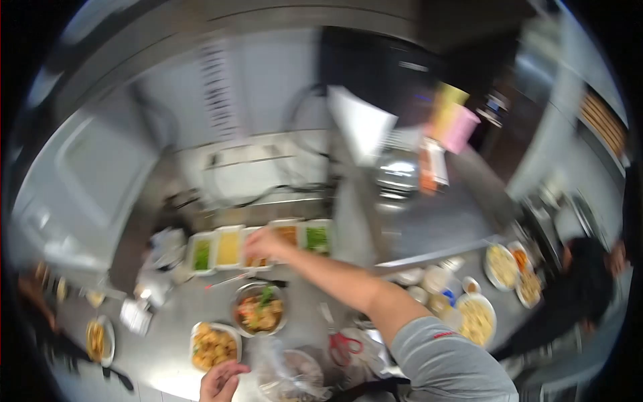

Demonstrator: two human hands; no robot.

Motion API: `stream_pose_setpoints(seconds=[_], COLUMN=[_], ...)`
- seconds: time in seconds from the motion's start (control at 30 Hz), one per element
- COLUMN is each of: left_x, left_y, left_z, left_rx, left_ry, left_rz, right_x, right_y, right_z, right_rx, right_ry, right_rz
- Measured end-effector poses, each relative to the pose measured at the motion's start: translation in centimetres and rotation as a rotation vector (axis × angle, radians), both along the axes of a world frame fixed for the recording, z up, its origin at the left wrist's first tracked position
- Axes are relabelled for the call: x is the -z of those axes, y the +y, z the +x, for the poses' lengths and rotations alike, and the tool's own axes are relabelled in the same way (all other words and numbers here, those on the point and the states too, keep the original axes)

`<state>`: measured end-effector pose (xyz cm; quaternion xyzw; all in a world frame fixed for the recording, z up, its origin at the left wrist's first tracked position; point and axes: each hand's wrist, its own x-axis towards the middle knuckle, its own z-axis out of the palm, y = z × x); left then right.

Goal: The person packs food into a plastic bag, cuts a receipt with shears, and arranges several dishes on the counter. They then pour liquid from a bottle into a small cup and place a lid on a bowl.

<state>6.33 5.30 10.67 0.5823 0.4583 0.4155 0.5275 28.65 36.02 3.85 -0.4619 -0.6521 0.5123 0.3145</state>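
Note:
My right hand [266,244] reaches into a white container [258,265] of brownish topping in a row at the back of the steel counter. Its fingers are bunched and point down; what they hold, if anything, is hidden. Beside it stand containers of chopped greens [201,254], yellow bits [228,249], orange-brown topping [287,234] and more greens [316,237]. Low in view, my left hand [222,383] is beside a white bowl [236,333] of golden fried pieces, fingers apart and holding nothing. A metal bowl [260,308] of mixed food with a green leaf stands between.
Red-handled scissors [345,347] and a clear plastic bag [271,362] lie near the front. Bowls of pale food [477,320] stand at right, near a person in black [569,301]. Another person's arm [40,308] shows at left. A metal shelf [435,228] rises behind.

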Motion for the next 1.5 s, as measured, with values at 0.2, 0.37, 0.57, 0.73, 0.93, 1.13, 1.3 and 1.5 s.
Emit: stream_pose_setpoints(seconds=[0.2,0.37,0.57,0.73,0.93,1.13,1.3,1.5], left_x=[-4.0,-8.4,-15.4,-14.0,-12.1,-13.0,-13.6,-12.7], left_y=[-0.9,0.6,5.0,10.5,12.9,11.1,9.1,11.0], left_z=[5.4,11.8,23.6,25.3,21.7,26.5,30.0,25.3], left_rx=[-0.049,-0.307,-0.310,-0.338,-0.482,-0.659,-0.739,-0.580], left_ry=[0.111,0.232,-0.155,0.132,0.384,0.127,-0.196,-0.626], left_rz=[0.102,0.412,0.743,0.860,0.982,1.073,1.046,0.832], right_x=[-7.9,-11.6,-10.6,-6.7,3.6,5.5,5.8,4.3], right_y=[-20.7,-30.4,-40.0,-47.2,-48.2,-46.1,-43.9,-44.2], right_z=[3.5,20.6,52.2,74.7,87.2,90.4,91.7,90.9], right_rx=[-0.609,-0.797,0.018,0.893,1.225,1.229,1.185,1.158], right_ry=[0.370,0.100,-0.116,-0.362,-0.641,-0.912,-0.846,-0.701], right_rz=[-0.242,0.010,-0.407,-0.352,-0.189,0.016,-0.040,-0.057])
